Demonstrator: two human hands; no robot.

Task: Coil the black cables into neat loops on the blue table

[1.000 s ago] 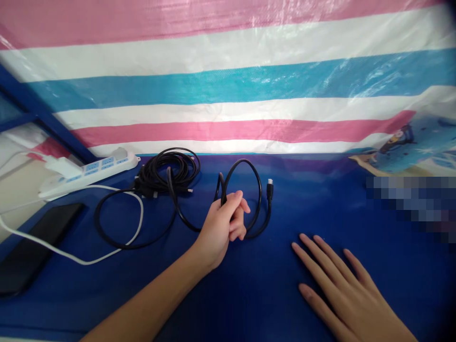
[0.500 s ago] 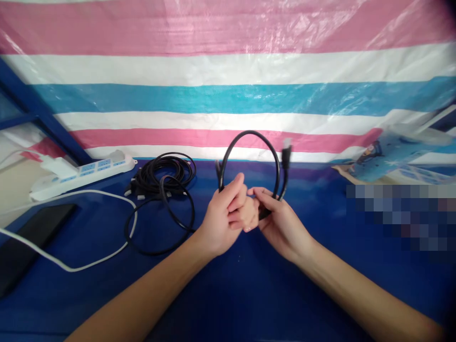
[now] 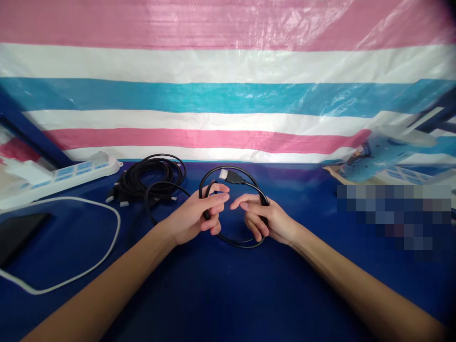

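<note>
A black cable forms a loop over the blue table between my two hands. My left hand grips the loop's left side, fingers curled round it. My right hand holds the loop's right side, with thumb and forefinger stretched toward the left hand. The cable's plug end, with a silver tip, lies across the top of the loop. From the left hand the same cable trails off to the left toward a coiled bundle of black cable.
A white power strip lies at the back left, its white cord curving over the blue table. A dark phone sits at the left edge. A striped plastic sheet hangs behind. A picture card lies at right.
The loop, held upright half a second ago, now lies lower and flatter near the table. My right hand came off the table and took the loop's right side. The plug swung to the top.
</note>
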